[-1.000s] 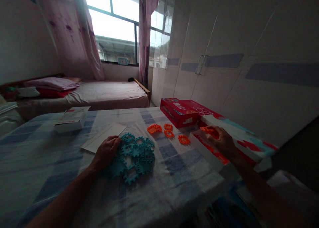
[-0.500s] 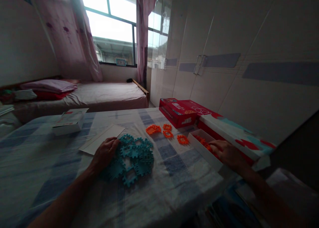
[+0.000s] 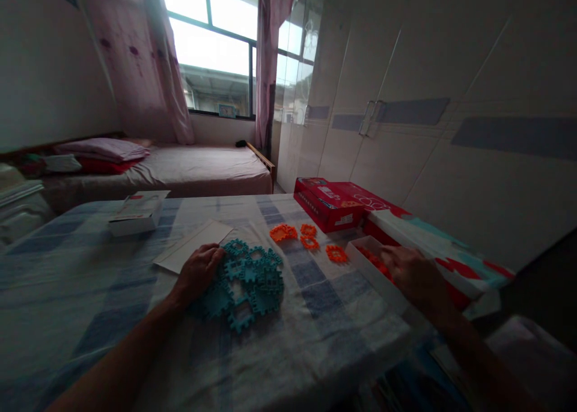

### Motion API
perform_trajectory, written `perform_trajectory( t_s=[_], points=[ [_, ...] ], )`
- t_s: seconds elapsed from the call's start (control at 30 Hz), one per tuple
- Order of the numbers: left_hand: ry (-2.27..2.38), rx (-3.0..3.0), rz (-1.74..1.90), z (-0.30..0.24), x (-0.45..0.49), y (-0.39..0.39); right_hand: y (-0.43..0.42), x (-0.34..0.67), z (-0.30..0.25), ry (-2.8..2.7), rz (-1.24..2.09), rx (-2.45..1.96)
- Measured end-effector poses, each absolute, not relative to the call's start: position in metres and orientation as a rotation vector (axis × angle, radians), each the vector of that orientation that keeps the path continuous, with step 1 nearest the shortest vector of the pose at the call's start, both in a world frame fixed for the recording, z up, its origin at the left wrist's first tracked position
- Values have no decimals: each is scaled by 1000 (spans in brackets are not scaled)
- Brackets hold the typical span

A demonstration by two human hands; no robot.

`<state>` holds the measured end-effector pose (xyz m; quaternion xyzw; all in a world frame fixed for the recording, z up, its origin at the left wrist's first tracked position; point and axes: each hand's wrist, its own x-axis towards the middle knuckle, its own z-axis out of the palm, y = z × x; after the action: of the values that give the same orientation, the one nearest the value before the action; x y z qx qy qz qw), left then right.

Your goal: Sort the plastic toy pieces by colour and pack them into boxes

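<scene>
A flat pile of teal interlocking toy pieces with toothed edges lies on the cloth before me. My left hand rests against its left edge, fingers loosely bent and lying over the rim, not visibly gripping a piece. At the right, my right hand reaches over the side of a long white box holding orange pieces. Its fingers are partly stretched out above them, some tips hidden; no piece shows in it. Several orange toothed pieces lie loose between the pile and the box.
A red box and a larger red and white box stand at the back right. A white card lies behind my left hand, a small white box farther left. Beyond the checked tablecloth are a bed and wardrobe.
The view has turned slightly left, so everything sits farther right. My right hand has shifted a little within the box, its fingers raised slightly. My left hand stays by the teal pile.
</scene>
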<state>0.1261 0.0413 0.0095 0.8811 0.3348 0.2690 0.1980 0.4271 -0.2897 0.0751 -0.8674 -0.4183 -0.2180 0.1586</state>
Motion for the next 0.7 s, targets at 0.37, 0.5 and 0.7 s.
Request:
perform_trajectory(
  t_s=[0.37,0.5,0.7],
  points=[
    [919,2464,801,10,127,40,-200,429,37,-1642,-349,-2578],
    [935,2470,795,9,127,40,-195,441,34,-1702,-390,-2564],
    [933,2476,777,8,127,39,-184,445,48,-1579,-435,-2526]
  ],
)
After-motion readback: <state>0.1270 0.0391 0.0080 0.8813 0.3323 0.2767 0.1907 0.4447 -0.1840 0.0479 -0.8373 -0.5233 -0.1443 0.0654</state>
